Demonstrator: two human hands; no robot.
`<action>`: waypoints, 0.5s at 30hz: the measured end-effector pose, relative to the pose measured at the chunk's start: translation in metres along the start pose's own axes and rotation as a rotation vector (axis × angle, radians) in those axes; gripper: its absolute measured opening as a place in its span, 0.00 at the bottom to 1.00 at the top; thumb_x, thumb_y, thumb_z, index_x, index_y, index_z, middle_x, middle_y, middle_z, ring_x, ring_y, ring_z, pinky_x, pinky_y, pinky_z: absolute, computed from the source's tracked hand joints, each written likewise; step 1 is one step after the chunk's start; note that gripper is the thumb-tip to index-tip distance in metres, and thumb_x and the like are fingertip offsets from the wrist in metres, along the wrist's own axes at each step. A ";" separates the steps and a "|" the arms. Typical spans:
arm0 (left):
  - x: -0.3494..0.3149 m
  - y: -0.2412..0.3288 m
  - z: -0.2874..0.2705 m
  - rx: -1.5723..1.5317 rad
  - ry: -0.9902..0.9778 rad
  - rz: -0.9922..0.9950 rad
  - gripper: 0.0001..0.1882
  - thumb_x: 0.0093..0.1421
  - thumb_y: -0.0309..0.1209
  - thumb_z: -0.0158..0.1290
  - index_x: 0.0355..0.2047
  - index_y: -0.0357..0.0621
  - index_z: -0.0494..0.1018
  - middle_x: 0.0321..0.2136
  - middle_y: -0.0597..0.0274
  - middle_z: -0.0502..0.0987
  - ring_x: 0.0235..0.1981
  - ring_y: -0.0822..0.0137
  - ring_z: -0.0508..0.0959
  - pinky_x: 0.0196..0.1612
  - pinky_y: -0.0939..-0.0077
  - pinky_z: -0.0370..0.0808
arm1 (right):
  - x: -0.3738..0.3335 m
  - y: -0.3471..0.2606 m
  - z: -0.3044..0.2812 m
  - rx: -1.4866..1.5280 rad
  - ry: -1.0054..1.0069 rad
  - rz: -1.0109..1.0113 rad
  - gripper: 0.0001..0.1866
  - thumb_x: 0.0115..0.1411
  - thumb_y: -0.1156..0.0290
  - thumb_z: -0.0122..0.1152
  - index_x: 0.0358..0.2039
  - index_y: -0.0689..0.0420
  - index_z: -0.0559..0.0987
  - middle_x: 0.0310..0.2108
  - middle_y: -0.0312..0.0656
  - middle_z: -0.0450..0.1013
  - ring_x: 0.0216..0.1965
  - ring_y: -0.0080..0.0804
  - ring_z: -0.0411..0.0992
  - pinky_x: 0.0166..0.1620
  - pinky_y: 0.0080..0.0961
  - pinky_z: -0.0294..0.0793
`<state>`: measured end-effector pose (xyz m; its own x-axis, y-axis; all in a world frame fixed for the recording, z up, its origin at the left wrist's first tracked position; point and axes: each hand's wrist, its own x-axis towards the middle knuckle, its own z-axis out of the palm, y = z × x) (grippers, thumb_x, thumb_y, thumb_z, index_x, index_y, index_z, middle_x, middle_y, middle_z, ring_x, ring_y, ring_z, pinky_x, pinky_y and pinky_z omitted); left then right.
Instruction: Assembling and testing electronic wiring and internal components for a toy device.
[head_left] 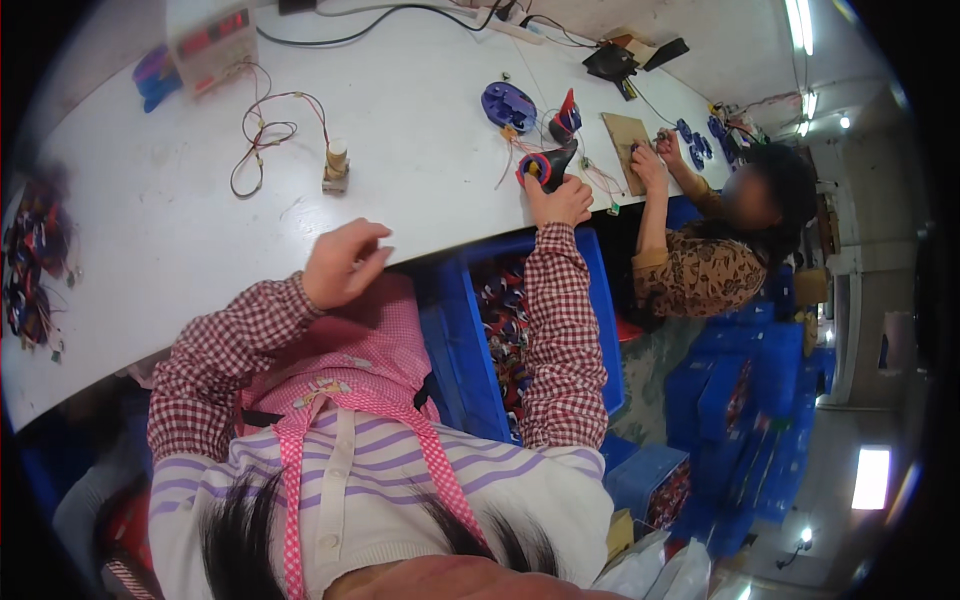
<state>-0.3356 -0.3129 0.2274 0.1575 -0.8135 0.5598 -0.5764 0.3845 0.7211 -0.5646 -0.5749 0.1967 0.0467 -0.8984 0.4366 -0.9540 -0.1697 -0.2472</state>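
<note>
My right hand (pixel 560 203) is closed on a small black plastic part with a red-rimmed round end (pixel 538 170) at the table's front edge. Its kind I cannot make out. Thin wires (pixel 512 150) lie beside it. A similar red and black piece (pixel 566 118) stands just behind, with an oval purple shell (pixel 508 106) to its left. My left hand (pixel 345 262) hovers by the near table edge, thumb and fingers apart, holding nothing. Farther back, a small pale cylinder on a block (pixel 336 165) is wired to a box with a red display (pixel 213 48).
Parts with wires are heaped at the left end of the white table (pixel 200 225). A blue crate (pixel 612 330) of similar pieces stands under my right forearm. To the right a co-worker (pixel 700 260) handles small parts by a brown board (pixel 626 150).
</note>
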 end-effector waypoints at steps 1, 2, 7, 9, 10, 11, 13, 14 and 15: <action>0.004 0.005 0.009 -0.030 -0.042 0.015 0.12 0.51 0.22 0.54 0.37 0.37 0.71 0.22 0.61 0.70 0.18 0.69 0.68 0.23 0.81 0.67 | -0.002 0.000 -0.003 0.017 0.016 -0.021 0.37 0.46 0.42 0.60 0.46 0.59 0.68 0.40 0.46 0.66 0.42 0.42 0.63 0.50 0.39 0.57; 0.009 0.010 0.019 -0.062 -0.085 0.031 0.12 0.52 0.23 0.54 0.38 0.37 0.70 0.23 0.61 0.70 0.19 0.69 0.68 0.24 0.81 0.67 | -0.004 0.000 -0.007 0.032 0.033 -0.041 0.36 0.45 0.43 0.60 0.45 0.59 0.68 0.39 0.46 0.66 0.42 0.41 0.64 0.49 0.39 0.57; 0.038 0.033 0.064 -0.250 -0.239 -0.077 0.19 0.55 0.29 0.54 0.46 0.36 0.67 0.33 0.58 0.71 0.27 0.69 0.71 0.31 0.80 0.70 | -0.038 -0.010 -0.049 -0.086 0.172 -0.400 0.32 0.44 0.47 0.62 0.43 0.58 0.70 0.36 0.43 0.67 0.38 0.39 0.64 0.45 0.35 0.57; 0.042 0.035 0.082 -0.304 -0.183 -0.140 0.21 0.56 0.30 0.54 0.48 0.36 0.64 0.34 0.58 0.70 0.29 0.69 0.71 0.33 0.80 0.70 | -0.055 -0.023 -0.069 -0.064 0.165 -0.464 0.30 0.44 0.49 0.62 0.42 0.58 0.70 0.35 0.43 0.67 0.36 0.39 0.64 0.43 0.35 0.57; 0.043 0.033 0.092 -0.357 -0.124 -0.199 0.23 0.57 0.30 0.53 0.50 0.37 0.62 0.36 0.57 0.70 0.31 0.69 0.71 0.35 0.79 0.70 | -0.064 -0.031 -0.079 -0.041 0.164 -0.530 0.28 0.45 0.51 0.61 0.41 0.58 0.70 0.34 0.43 0.66 0.35 0.38 0.63 0.42 0.35 0.57; 0.043 0.031 0.101 -0.412 -0.068 -0.253 0.24 0.58 0.31 0.53 0.53 0.37 0.60 0.38 0.57 0.69 0.33 0.69 0.70 0.37 0.79 0.71 | -0.072 -0.039 -0.089 -0.021 0.165 -0.592 0.27 0.45 0.53 0.61 0.40 0.58 0.70 0.33 0.43 0.66 0.34 0.38 0.63 0.41 0.35 0.57; 0.042 0.022 0.108 -0.462 -0.011 -0.312 0.26 0.58 0.32 0.52 0.55 0.37 0.58 0.39 0.57 0.69 0.35 0.70 0.70 0.39 0.79 0.71 | -0.089 -0.054 -0.098 0.033 0.154 -0.671 0.23 0.46 0.59 0.59 0.39 0.59 0.70 0.32 0.43 0.65 0.32 0.38 0.62 0.39 0.35 0.57; 0.039 0.015 0.107 -0.500 0.007 -0.379 0.27 0.59 0.34 0.52 0.55 0.38 0.57 0.40 0.56 0.68 0.37 0.69 0.70 0.41 0.78 0.70 | -0.097 -0.062 -0.099 0.066 0.143 -0.688 0.20 0.47 0.62 0.58 0.39 0.59 0.71 0.32 0.43 0.65 0.32 0.38 0.62 0.38 0.35 0.57; 0.035 0.008 0.106 -0.538 0.022 -0.447 0.28 0.59 0.35 0.52 0.56 0.38 0.56 0.41 0.56 0.68 0.38 0.68 0.70 0.42 0.77 0.70 | -0.105 -0.069 -0.101 0.071 0.140 -0.685 0.20 0.47 0.62 0.58 0.39 0.59 0.71 0.32 0.43 0.65 0.32 0.38 0.62 0.38 0.35 0.57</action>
<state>-0.4194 -0.3848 0.2095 0.3069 -0.9371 0.1664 0.0235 0.1822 0.9830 -0.5333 -0.4280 0.2551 0.5874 -0.5201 0.6200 -0.7015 -0.7093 0.0696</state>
